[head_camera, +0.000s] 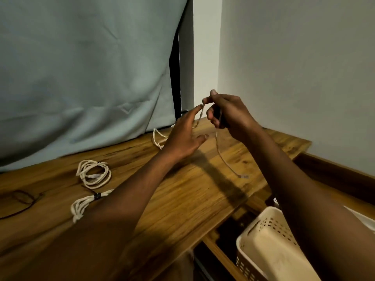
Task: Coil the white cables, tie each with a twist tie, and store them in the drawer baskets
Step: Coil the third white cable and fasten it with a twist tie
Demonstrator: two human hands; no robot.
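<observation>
Basket (261, 246); cable (218, 147) in right hand (229, 114)

Head view, looking down, close to desk (182, 199)

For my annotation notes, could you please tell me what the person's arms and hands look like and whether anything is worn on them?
Both forearms are bare up to the frame edge: no sleeves show. The left hand and the right hand wear no gloves, and no watch or bracelet shows on either wrist. No rings are apparent, though the dim light and some blur make small details hard to confirm.
</observation>
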